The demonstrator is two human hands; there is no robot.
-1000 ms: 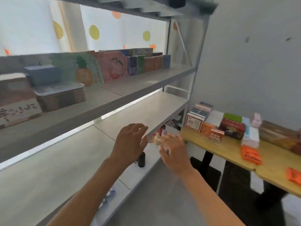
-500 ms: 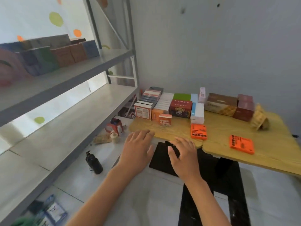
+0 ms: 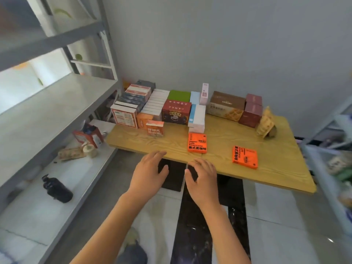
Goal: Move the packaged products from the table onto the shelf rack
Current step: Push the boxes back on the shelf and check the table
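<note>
- So, far left: grey shelf rack (image 3: pixel 57 103), the two upper boards in view bare; the bottom board carries a black bottle (image 3: pixel 57 189) lying down, a torn red carton (image 3: pixel 88 135) and some wrapper scraps near the table's corner.
- Wooden table (image 3: pixel 266 168) stands just right of the rack, against the grey wall.
- Packaged products are all on the table, bunched along its back edge.
- Back-left cluster: red-and-white box (image 3: pixel 124 117) at the front, a row of dark blue boxes (image 3: pixel 133 100) behind it, a row of white packs (image 3: pixel 155 103) beside those.
- Small orange box (image 3: pixel 154 128) stands alone, upright, just in front of that cluster.
- Middle: dark red box (image 3: pixel 176 112) with a green box (image 3: pixel 179 95) behind it, then a white-and-blue box (image 3: pixel 197 118) and a tall pink carton (image 3: pixel 204 94) upright.
- Flat orange coffee pack (image 3: pixel 197 142) lies in front of the white-and-blue box; a second orange pack (image 3: pixel 245 157) lies further right, apart from it.
- Back right: brown box (image 3: pixel 224 105), maroon boxes (image 3: pixel 251 110) stacked, a yellow patterned bag (image 3: pixel 265 123) leaning at the end.
- Left hand (image 3: pixel 147 174): palm down, fingers loosely extended, holding nothing, fingertips at the table's near edge.
- Right hand (image 3: pixel 202 178): same pose, empty, fingers slightly curled, just beside the left, at the near edge below the coffee pack.
</note>
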